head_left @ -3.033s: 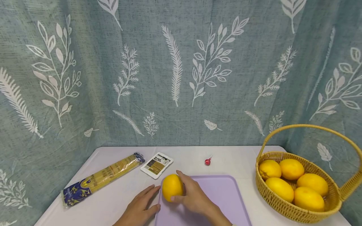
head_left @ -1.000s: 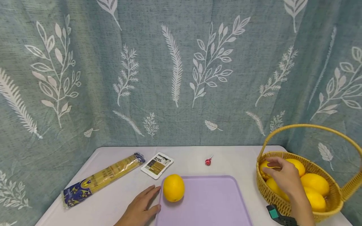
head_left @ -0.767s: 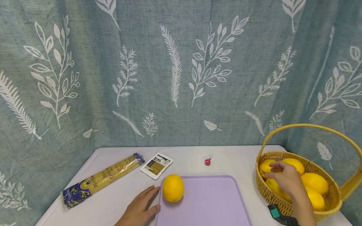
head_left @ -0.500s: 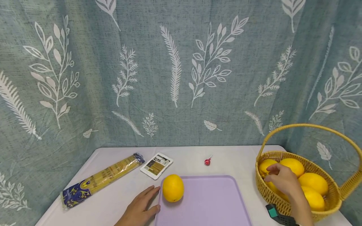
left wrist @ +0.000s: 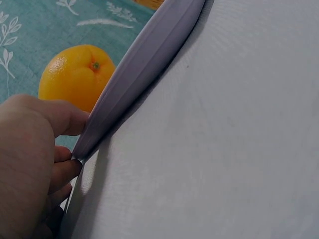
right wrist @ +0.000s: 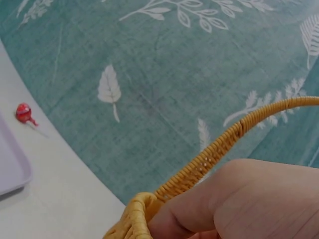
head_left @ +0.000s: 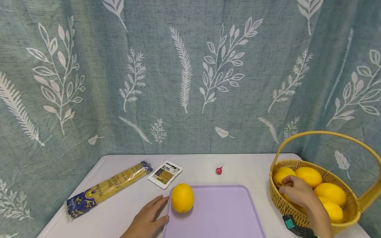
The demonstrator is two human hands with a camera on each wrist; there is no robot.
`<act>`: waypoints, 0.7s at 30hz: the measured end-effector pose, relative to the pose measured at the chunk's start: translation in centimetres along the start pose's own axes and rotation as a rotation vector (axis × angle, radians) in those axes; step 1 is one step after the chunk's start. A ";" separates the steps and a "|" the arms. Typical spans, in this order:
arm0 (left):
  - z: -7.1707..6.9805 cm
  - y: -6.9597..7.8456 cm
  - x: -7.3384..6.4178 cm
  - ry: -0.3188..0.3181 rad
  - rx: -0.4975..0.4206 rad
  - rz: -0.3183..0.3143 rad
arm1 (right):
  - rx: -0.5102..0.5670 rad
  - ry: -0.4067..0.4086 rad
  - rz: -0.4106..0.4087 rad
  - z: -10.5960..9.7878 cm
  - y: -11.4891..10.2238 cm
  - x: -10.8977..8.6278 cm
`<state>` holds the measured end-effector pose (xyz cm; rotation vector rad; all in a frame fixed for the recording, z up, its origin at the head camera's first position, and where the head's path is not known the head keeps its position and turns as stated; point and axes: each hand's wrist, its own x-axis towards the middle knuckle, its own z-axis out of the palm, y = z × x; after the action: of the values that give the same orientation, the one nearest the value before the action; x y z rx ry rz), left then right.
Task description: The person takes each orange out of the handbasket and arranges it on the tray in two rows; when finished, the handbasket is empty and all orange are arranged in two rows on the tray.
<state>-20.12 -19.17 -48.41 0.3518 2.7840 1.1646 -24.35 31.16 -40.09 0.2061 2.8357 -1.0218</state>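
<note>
In the head view my right hand [head_left: 299, 191] is inside the wicker basket [head_left: 275, 198], fingers bent over the front-left orange [head_left: 287, 198], which it partly covers. The fingertips are hidden, so I cannot tell whether they grip it. Other oranges [head_left: 330, 194] lie around the hand. One more orange [head_left: 182, 198] sits at the back-left corner of the lilac tray [head_left: 220, 211]. My left hand [head_left: 147, 216] rests on the table with fingertips and thumb against the tray's left edge. In the left wrist view its fingers [left wrist: 70, 119] touch the tray's rim [left wrist: 129, 64].
A spaghetti packet [head_left: 108, 188] lies at the left, beside a flat white pack [head_left: 165, 174] with a brown label. Behind the tray lies a red lollipop [head_left: 219, 170]. The basket's tall handle [head_left: 324, 133] arches over the right side. A patterned curtain [head_left: 190, 82] hangs behind the table.
My right hand let go of the orange on the tray and moved right into the basket. There it shifted from the back-left orange toward the front-left one. My left hand stayed in place.
</note>
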 end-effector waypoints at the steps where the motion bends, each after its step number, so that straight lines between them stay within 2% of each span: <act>1: 0.0 0.0 0.0 -0.002 -0.002 0.000 | -0.005 -0.003 -0.003 0.0 0.0 0.0; 7: -0.1 0.0 0.0 -0.004 -0.004 -0.014 | -0.064 0.026 -0.023 0.0 0.0 0.1; 15: 0.0 0.0 0.1 -0.008 -0.003 -0.013 | -0.132 0.041 0.032 0.3 0.0 0.0; 21: 0.0 0.0 0.1 -0.017 -0.010 -0.016 | -0.164 0.044 0.005 0.4 -0.3 -0.1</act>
<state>-20.25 -19.16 -48.43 0.3361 2.7606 1.1656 -24.32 30.68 -40.20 0.2224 2.9375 -0.7884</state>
